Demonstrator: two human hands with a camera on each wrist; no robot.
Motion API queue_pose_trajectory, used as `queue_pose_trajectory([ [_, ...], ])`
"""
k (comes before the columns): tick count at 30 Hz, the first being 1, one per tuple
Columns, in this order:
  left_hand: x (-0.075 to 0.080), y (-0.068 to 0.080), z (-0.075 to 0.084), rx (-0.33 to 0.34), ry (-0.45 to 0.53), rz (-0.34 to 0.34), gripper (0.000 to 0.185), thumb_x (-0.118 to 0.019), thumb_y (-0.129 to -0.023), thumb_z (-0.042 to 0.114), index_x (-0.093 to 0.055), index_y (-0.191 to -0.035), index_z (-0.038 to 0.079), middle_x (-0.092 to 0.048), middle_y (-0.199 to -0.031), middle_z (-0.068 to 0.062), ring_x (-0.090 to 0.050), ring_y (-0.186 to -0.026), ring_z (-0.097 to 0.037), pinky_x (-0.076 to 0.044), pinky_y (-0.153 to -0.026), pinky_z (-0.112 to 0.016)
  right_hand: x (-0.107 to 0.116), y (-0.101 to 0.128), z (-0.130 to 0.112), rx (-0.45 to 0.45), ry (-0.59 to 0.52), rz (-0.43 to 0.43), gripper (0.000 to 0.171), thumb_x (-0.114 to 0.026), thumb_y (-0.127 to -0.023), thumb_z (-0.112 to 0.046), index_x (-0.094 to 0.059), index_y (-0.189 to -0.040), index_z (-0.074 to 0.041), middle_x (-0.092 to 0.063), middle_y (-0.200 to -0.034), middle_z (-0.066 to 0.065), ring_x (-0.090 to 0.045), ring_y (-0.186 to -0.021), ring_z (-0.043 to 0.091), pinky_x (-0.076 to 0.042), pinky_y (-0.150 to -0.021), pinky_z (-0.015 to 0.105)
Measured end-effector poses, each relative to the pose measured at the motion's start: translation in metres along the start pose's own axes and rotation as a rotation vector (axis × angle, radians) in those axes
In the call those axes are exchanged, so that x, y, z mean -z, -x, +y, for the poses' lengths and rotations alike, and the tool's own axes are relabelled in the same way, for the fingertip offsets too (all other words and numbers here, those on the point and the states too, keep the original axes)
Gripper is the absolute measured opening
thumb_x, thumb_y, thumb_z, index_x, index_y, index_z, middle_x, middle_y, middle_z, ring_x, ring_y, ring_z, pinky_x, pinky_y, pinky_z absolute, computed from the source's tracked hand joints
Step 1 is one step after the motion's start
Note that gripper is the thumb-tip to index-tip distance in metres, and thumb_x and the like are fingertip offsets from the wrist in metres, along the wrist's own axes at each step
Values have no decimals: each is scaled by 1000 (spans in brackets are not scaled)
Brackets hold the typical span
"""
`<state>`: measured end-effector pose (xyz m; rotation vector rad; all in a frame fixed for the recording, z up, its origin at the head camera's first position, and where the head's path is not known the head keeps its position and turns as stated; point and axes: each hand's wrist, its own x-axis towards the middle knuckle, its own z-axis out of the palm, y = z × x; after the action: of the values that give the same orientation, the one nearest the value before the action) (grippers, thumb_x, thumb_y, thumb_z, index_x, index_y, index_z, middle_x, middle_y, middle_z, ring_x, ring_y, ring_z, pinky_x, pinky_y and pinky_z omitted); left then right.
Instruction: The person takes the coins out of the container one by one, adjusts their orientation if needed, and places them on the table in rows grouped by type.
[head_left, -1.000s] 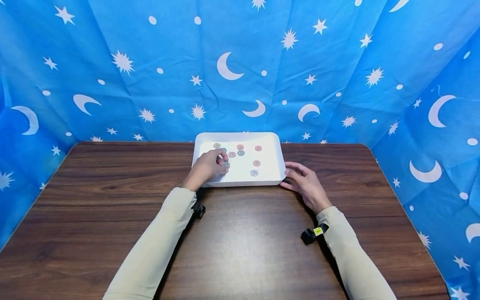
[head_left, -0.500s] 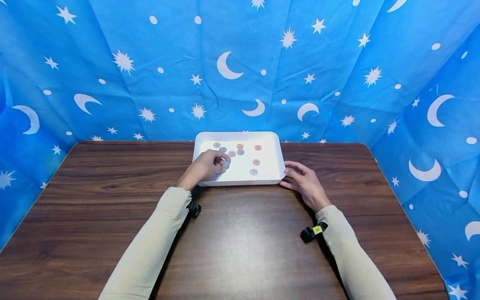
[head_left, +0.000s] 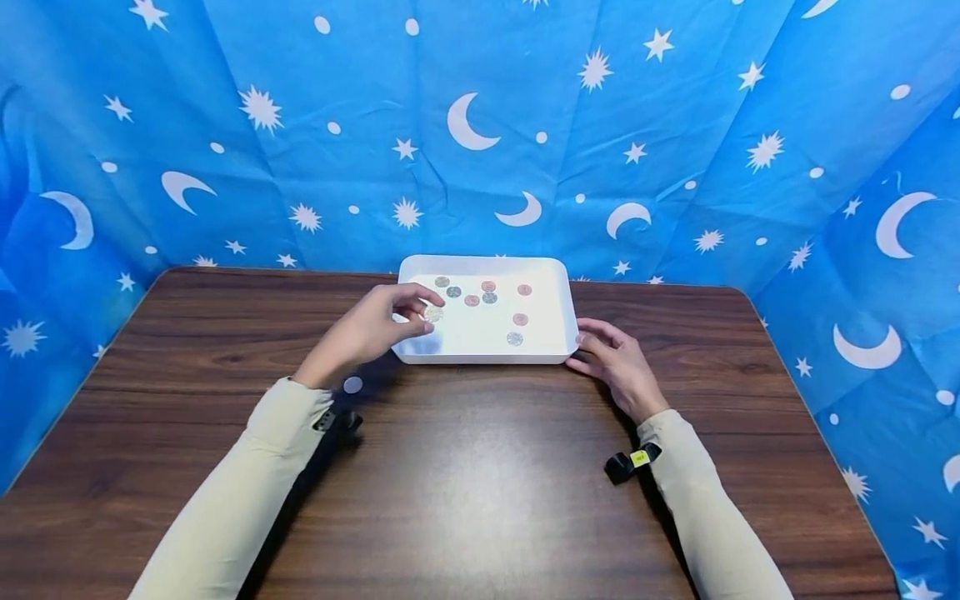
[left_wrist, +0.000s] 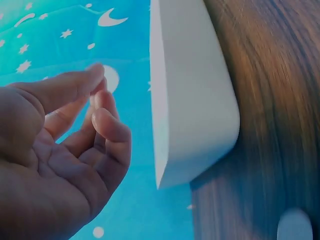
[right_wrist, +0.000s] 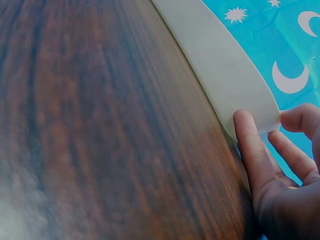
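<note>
A white tray (head_left: 480,354) holds several coins, some silver and some copper-coloured. At the tray's left end, my left hand (head_left: 375,321) pinches a silver coin (head_left: 433,314) between thumb and forefinger. The left wrist view has this left hand (left_wrist: 65,150) with its fingertips drawn together by a pale disc (left_wrist: 112,80), beside the outer tray wall (left_wrist: 200,95). My right hand (head_left: 618,367) grips the tray's front right corner. Up close, the fingers (right_wrist: 252,145) of the right hand bend around that corner, against its wall and rim.
A small white disc (head_left: 352,384) lies on the brown wooden table (head_left: 480,467) below my left wrist. Inside the tray are copper coins (head_left: 521,319) and silver coins (head_left: 514,339). A blue curtain (head_left: 337,167) with stars and moons hangs right behind the table's far edge.
My left hand has drawn back to the left with the silver coin, uncovering a white disc on the table. The right hand stays at the tray corner. The head view has shifted slightly.
</note>
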<state>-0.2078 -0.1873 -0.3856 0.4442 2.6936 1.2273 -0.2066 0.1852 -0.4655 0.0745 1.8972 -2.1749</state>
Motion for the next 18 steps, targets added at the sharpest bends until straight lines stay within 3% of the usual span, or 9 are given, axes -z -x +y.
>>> queue_pose_trajectory([
  [6,11,25,-8,17,-22,11,30,-73,-100,8,-69,-130,10,-69,-104,-8,-63,-92,-24,-52,-79,-35,1,-1,1,2,-3,-1,45,-61,-108,-12,-51,-150,1,-48,-151,22,-64,-118,22,-59,-93,37],
  [11,15,47,-18,30,7,-1,30,-75,-98,7,-69,-127,8,-68,-100,-8,-63,-87,-22,-51,-72,-29,2,0,2,-9,5,5,46,-61,-108,-13,-51,-150,1,-47,-152,21,-63,-119,23,-59,-93,37],
  [18,25,81,-34,110,53,-15,32,-79,-95,8,-67,-124,4,-69,-100,-9,-63,-86,-23,-54,-68,-29,1,-2,0,-11,7,3,45,-61,-109,-13,-52,-151,-1,-47,-153,20,-63,-121,24,-59,-93,36],
])
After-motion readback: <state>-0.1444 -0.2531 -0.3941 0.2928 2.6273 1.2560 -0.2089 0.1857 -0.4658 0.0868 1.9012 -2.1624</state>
